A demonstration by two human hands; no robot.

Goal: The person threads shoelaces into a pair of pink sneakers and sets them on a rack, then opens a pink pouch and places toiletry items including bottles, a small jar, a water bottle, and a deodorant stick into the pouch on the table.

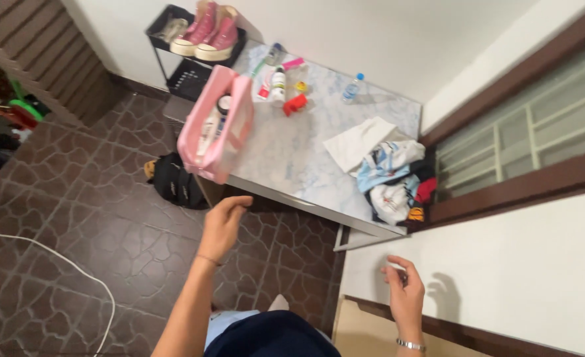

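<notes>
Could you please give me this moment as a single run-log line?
left hand: empty, open, below pink bag | right hand: empty, by white wall | marble table: bottles, clothes pile

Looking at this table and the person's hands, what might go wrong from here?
The pink bag sits at the table's near edge and seems to overhang it; a bump from the left hand, the closest one, might tip it to the floor. The pile of clothes lies at the table's right end and may slide off. The small bottles stand close together, so reaching among them might knock one over. The right hand is empty, away from the table.
</notes>
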